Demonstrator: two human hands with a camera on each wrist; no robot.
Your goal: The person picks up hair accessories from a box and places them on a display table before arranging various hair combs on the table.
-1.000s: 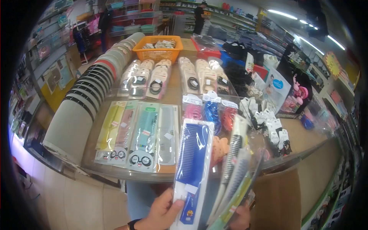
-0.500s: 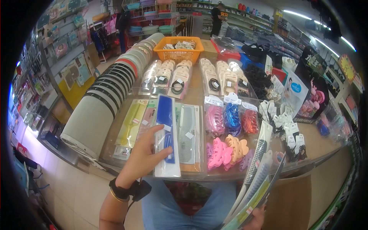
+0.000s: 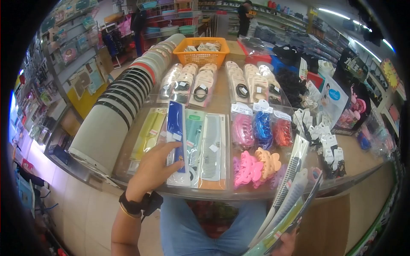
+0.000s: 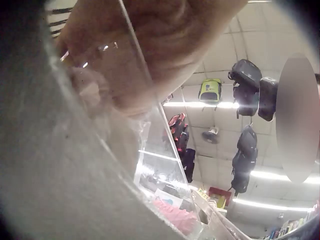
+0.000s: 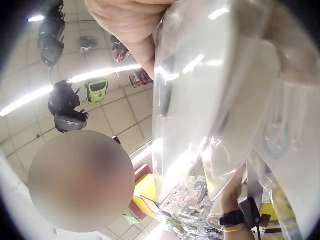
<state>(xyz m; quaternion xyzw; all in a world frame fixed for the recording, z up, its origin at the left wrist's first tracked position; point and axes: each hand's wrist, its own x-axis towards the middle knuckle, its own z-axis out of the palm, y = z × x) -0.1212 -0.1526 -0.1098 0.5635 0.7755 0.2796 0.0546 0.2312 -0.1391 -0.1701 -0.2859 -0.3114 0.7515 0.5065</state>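
Note:
My left hand (image 3: 154,165) holds a blue comb (image 3: 175,123) in a clear and white pack, thumb and index finger on its face. The pack lies in the front left compartment, overlapping the other packaged combs there. Beside it are a yellow comb pack (image 3: 150,134), a teal comb pack (image 3: 194,132) and a pale grey comb pack (image 3: 210,149). At lower right, my right hand (image 3: 287,242) grips a fanned bunch of packaged combs (image 3: 282,200) near its lower end. In the right wrist view, clear wrapping (image 5: 195,100) fills much of the picture.
Packaged claw clips (image 3: 262,128) and loose pink and peach clips (image 3: 248,168) sit to the right. Behind are carded hair ties (image 3: 200,91) and an orange basket (image 3: 200,53). A grey roll with headbands (image 3: 102,128) lines the left side; a clear rim (image 3: 205,194) edges the table.
The left hand has brought the blue comb pack from beside the bunch leftward and down among the combs on the table. The right hand stays at lower right with its bunch.

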